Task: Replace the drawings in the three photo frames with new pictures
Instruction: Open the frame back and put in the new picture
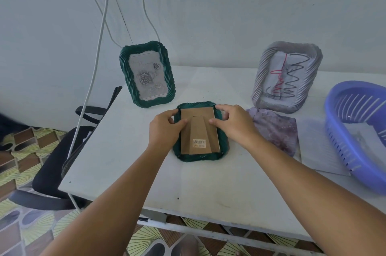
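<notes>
Green frame (181, 154) face-down mid-table (117, 168). Left hand (165, 130) and right hand (234, 124) both press fingertips on its cardboard back (199, 132), gripping nothing.

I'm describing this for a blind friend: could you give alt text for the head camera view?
Two bare hands, left hand and right hand, press on the cardboard back of a green photo frame lying face down on a white table. Behind stand a green rose-picture frame and a grey scribble-drawing frame.
</notes>
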